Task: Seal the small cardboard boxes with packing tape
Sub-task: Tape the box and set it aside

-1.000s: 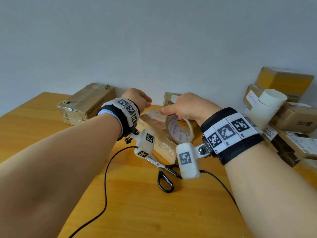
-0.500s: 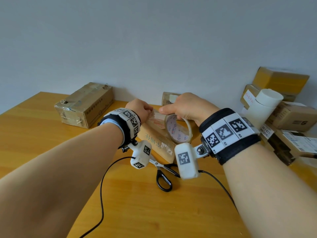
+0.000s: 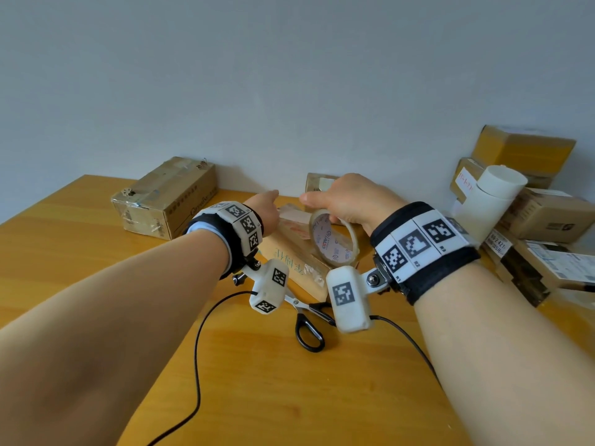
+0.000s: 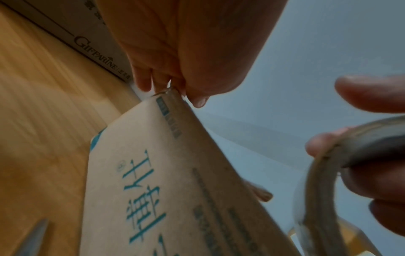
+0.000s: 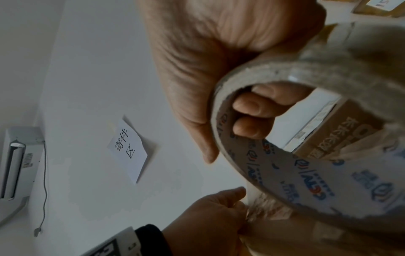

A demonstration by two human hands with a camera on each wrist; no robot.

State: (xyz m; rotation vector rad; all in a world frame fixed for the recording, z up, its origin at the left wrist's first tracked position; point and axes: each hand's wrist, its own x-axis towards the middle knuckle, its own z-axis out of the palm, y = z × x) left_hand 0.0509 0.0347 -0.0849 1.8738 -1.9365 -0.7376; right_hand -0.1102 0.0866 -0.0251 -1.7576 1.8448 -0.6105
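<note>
A small flat cardboard box (image 3: 289, 255) with teal lettering lies on the wooden table under both hands. My right hand (image 3: 338, 201) grips the packing tape roll (image 3: 335, 243) above the box, with fingers through its core (image 5: 252, 107). My left hand (image 3: 273, 196) is just left of it and pinches the tape's free end at the box's far corner (image 4: 173, 93). A clear strip (image 4: 241, 133) runs taut from those fingertips to the roll (image 4: 324, 173). The box's top face is mostly hidden by the hands and the roll.
Black-handled scissors (image 3: 309, 326) lie right in front of the box. A taped carton (image 3: 167, 201) stands at the back left and a small box (image 3: 317, 181) stands by the wall. Stacked cartons (image 3: 547, 220) and a white tube (image 3: 486, 201) fill the right side. A black cable (image 3: 196, 349) crosses the near table.
My left hand has moved away from the roll to the left, drawing a strip of tape out. My right hand has kept the roll in about the same place above the box.
</note>
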